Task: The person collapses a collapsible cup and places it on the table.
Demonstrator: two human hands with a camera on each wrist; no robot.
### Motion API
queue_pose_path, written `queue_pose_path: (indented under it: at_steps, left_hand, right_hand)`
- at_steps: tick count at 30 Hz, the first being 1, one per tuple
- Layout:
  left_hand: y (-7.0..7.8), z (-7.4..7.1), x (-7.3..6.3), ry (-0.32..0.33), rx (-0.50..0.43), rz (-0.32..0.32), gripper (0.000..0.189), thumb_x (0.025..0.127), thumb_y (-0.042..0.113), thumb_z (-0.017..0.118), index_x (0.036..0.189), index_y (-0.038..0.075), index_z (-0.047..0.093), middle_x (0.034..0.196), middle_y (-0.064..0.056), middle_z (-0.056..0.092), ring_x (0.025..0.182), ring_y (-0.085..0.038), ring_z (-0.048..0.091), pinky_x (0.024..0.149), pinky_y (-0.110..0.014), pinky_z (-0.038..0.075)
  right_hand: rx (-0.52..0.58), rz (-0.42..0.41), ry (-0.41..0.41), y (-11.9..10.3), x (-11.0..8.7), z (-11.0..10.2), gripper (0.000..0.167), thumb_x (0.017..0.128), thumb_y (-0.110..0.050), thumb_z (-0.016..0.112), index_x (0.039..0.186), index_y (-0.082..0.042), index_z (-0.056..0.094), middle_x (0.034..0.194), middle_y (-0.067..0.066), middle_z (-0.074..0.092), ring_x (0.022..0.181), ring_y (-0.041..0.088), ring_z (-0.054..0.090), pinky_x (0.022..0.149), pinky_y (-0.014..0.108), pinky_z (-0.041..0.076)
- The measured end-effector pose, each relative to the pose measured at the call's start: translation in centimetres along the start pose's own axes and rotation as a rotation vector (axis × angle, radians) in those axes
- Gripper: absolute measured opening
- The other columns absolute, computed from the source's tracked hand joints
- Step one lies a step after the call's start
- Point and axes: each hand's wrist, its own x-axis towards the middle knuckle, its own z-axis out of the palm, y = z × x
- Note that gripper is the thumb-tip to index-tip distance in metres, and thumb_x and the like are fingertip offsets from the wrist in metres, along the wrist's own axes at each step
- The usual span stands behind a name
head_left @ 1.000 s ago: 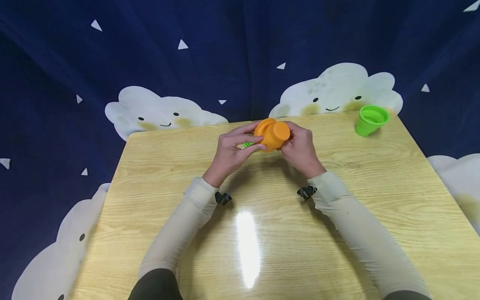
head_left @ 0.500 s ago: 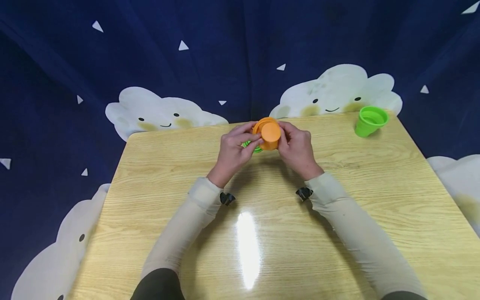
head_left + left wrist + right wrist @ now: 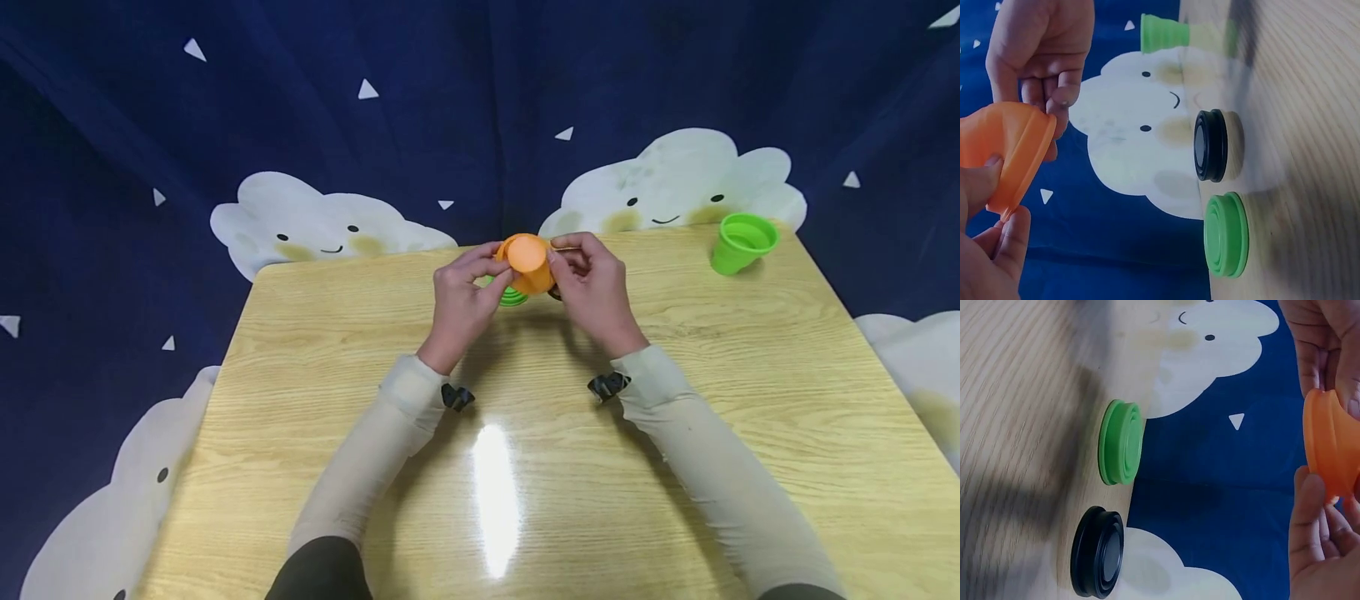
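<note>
A person's left hand (image 3: 467,292) and right hand (image 3: 596,292) both pinch an orange cup (image 3: 531,265), bottom tipped up, above the table (image 3: 330,333) near its far edge, apparently reshaping it, the next move seemingly calling for even pressure around the rim (image 3: 1032,165).

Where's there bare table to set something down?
Free: table left of the left sleeve, right of the right sleeve nearer than the green cup, and between the sleeves. Crowded: far centre, with green disc, black disc, and left hand and right hand holding the orange cup.
</note>
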Motion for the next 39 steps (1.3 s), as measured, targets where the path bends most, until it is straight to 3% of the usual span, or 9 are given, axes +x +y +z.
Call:
queue_pose_path:
  at_steps: [5, 9, 14, 20, 27, 30, 36, 39]
  left_hand:
    - [-0.2, 0.2, 0.2, 0.034, -0.072, -0.146, 0.009, 0.084, 0.005, 0.083, 0.086, -0.003, 0.080, 0.099, -0.015, 0.075, 0.102, -0.020, 0.070, 0.087, -0.028, 0.057]
    - [-0.2, 0.3, 0.3, 0.066, -0.155, -0.285, 0.010, 0.084, 0.002, 0.082, 0.088, -0.006, 0.078, 0.107, -0.016, 0.074, 0.093, -0.022, 0.073, 0.079, -0.029, 0.060]
    - [0.0, 0.7, 0.5, 0.103, -0.177, -0.355, 0.010, 0.084, -0.005, 0.079, 0.089, -0.012, 0.075, 0.108, -0.023, 0.072, 0.086, -0.031, 0.073, 0.077, -0.033, 0.061]
    - [0.4, 0.9, 0.6, 0.124, -0.186, -0.302, 0.011, 0.083, -0.004, 0.079, 0.089, -0.012, 0.075, 0.109, -0.023, 0.071, 0.090, -0.033, 0.073, 0.079, -0.042, 0.061]
    - [0.9, 0.6, 0.5, 0.111, -0.137, -0.237, 0.009, 0.085, 0.002, 0.080, 0.090, -0.006, 0.078, 0.109, -0.016, 0.073, 0.103, -0.021, 0.070, 0.083, -0.030, 0.059]
    - [1.1, 0.5, 0.3, 0.104, -0.080, -0.167, 0.008, 0.085, 0.001, 0.080, 0.089, -0.005, 0.079, 0.110, -0.016, 0.073, 0.106, -0.020, 0.069, 0.089, -0.028, 0.056]
    - [1.6, 0.6, 0.3, 0.083, 0.052, 0.040, 0.013, 0.085, 0.003, 0.081, 0.092, -0.007, 0.078, 0.112, -0.016, 0.072, 0.101, -0.025, 0.069, 0.092, -0.027, 0.054]
    - [1.7, 0.6, 0.3, 0.082, 0.077, 0.069, 0.013, 0.084, 0.003, 0.082, 0.092, -0.007, 0.078, 0.112, -0.015, 0.072, 0.099, -0.026, 0.069, 0.091, -0.026, 0.054]
  right_hand:
    - [0.124, -0.013, -0.028, -0.2, 0.2, -0.2, 0.013, 0.098, -0.003, 0.065, 0.105, 0.008, 0.063, 0.100, 0.017, 0.069, 0.087, 0.016, 0.068, 0.067, 0.020, 0.057]
    - [0.165, -0.007, -0.084, -1.9, -0.1, -0.5, 0.010, 0.095, 0.003, 0.066, 0.102, 0.011, 0.064, 0.100, 0.017, 0.067, 0.086, 0.017, 0.066, 0.072, 0.020, 0.056]
    - [0.130, -0.047, -0.114, -3.2, -0.5, -0.6, 0.012, 0.086, 0.008, 0.072, 0.098, 0.010, 0.067, 0.114, 0.020, 0.068, 0.084, 0.017, 0.066, 0.074, 0.022, 0.056]
    - [0.097, -0.119, -0.015, -2.5, -0.4, -0.1, 0.006, 0.082, 0.011, 0.075, 0.085, 0.010, 0.069, 0.118, 0.023, 0.068, 0.080, 0.020, 0.067, 0.068, 0.022, 0.056]
    - [0.084, -0.100, 0.035, -0.6, -0.1, 0.1, 0.006, 0.081, 0.005, 0.080, 0.081, 0.005, 0.074, 0.114, 0.014, 0.072, 0.079, 0.015, 0.069, 0.067, 0.021, 0.057]
    - [0.043, -0.106, 0.060, -0.6, 0.0, 0.1, 0.010, 0.080, 0.000, 0.083, 0.076, 0.002, 0.075, 0.109, 0.011, 0.074, 0.079, 0.015, 0.070, 0.067, 0.021, 0.057]
    - [-0.035, -0.048, 0.118, -1.0, 0.1, 0.3, 0.016, 0.077, -0.005, 0.087, 0.068, 0.001, 0.074, 0.095, 0.011, 0.076, 0.075, 0.014, 0.071, 0.067, 0.018, 0.056]
    - [-0.062, -0.049, 0.127, -1.3, 0.2, 0.3, 0.015, 0.075, -0.005, 0.088, 0.069, 0.001, 0.075, 0.090, 0.013, 0.076, 0.072, 0.018, 0.072, 0.066, 0.017, 0.056]
